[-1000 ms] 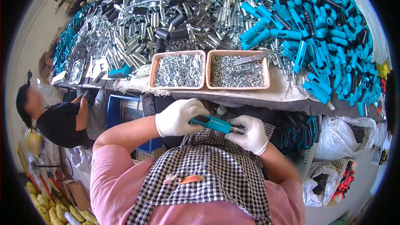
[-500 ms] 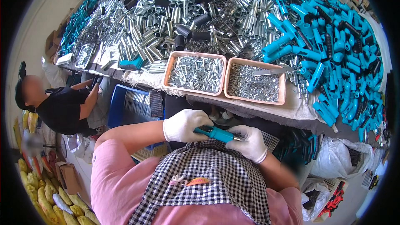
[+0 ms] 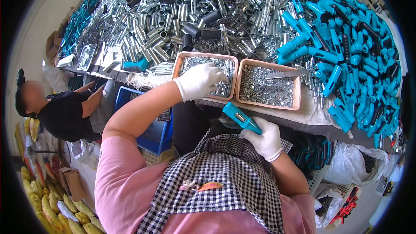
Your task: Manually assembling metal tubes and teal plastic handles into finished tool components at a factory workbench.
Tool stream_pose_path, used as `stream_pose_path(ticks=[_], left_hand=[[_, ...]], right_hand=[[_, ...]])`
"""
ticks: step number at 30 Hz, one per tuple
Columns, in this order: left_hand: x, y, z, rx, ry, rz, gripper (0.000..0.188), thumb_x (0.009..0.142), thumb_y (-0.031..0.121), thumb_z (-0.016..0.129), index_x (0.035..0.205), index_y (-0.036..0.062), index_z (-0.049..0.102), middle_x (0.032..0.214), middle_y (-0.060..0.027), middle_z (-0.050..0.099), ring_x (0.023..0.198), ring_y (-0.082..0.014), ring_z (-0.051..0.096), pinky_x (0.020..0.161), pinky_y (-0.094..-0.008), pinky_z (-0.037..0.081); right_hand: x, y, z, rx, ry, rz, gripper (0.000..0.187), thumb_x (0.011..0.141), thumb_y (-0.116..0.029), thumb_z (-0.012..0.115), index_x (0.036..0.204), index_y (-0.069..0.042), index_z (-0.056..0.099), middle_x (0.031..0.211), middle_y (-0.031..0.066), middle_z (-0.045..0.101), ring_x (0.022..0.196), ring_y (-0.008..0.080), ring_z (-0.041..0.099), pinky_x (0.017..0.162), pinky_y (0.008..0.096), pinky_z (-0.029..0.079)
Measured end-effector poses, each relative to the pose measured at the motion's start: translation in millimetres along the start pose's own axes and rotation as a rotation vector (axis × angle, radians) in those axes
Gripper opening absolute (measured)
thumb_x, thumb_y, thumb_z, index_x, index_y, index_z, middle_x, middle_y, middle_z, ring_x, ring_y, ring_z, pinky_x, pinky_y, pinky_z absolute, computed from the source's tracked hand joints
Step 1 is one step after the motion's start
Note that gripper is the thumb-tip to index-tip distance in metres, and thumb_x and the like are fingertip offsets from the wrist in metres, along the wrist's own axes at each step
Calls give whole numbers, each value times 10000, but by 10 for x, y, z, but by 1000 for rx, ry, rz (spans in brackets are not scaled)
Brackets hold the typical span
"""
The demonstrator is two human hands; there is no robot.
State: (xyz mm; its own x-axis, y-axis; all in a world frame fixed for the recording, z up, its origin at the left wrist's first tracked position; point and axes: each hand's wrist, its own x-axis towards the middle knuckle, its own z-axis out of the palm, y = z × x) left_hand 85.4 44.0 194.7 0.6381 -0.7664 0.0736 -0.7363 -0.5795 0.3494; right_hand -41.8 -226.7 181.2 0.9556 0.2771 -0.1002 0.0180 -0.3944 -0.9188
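My right hand (image 3: pixel 265 139), in a white glove, grips the lower end of a teal plastic tool handle (image 3: pixel 239 116). The handle tilts up and to the left, its slotted side showing a metal part inside. My left hand (image 3: pixel 200 81), also white-gloved, is over the left tray (image 3: pixel 175 72), a pinkish shallow box of small metal pins (image 3: pixel 224 87). Its fingers are bent down among the pins; their tips are partly hidden, and I cannot make out what lies between them.
Beside that tray stands a second tray (image 3: pixel 296 91) of tiny metal parts, with a flat metal strip (image 3: pixel 284 74) across it. Metal tubes (image 3: pixel 151 39) and teal handles (image 3: pixel 346 60) are heaped behind and right. A blue crate (image 3: pixel 151 136) stands below the table; a person (image 3: pixel 60 112) sits at left.
My left hand has let go of the teal handle and moved up to the pin tray. My right hand keeps the handle, which has turned from nearly level to a steeper tilt.
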Motion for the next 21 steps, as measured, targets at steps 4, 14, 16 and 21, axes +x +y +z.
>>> stream_pose_path(ticks=[4, 14, 16, 21], left_hand=[[159, 7, 38, -18, -244, -172, 303, 776, 108, 660, 1074, 56, 640, 925, -175, 660, 955, -355, 642, 852, -452, 508], [-21, 632, -153, -297, 350, -271, 92, 787, 79, 694, 874, 49, 700, 895, -123, 690, 869, -293, 671, 789, -396, 535], [-111, 904, -61, -420, 376, -15, 147, 806, 184, 738, 866, 58, 693, 965, -98, 707, 948, -283, 676, 844, -398, 536], [-151, 1127, 334, -459, 413, 74, 159, 765, 54, 740, 867, 44, 618, 1045, -126, 677, 1133, -352, 592, 948, -445, 491]], right_hand=[[-21, -29, -47, -103, 35, -96, 258, 736, -238, 795, 889, -59, 691, 686, 155, 634, 620, 348, 639, 564, 386, 507], [-122, -43, -61, -419, 206, -280, 300, 698, -261, 804, 891, -75, 669, 705, 158, 647, 634, 354, 648, 554, 422, 507], [-149, -50, -65, -420, 194, -288, 303, 696, -266, 803, 897, -81, 671, 704, 155, 649, 632, 352, 649, 553, 425, 509], [-203, -106, -50, -437, 180, -320, 311, 685, -279, 800, 903, -95, 676, 707, 148, 657, 628, 340, 656, 554, 424, 516]])
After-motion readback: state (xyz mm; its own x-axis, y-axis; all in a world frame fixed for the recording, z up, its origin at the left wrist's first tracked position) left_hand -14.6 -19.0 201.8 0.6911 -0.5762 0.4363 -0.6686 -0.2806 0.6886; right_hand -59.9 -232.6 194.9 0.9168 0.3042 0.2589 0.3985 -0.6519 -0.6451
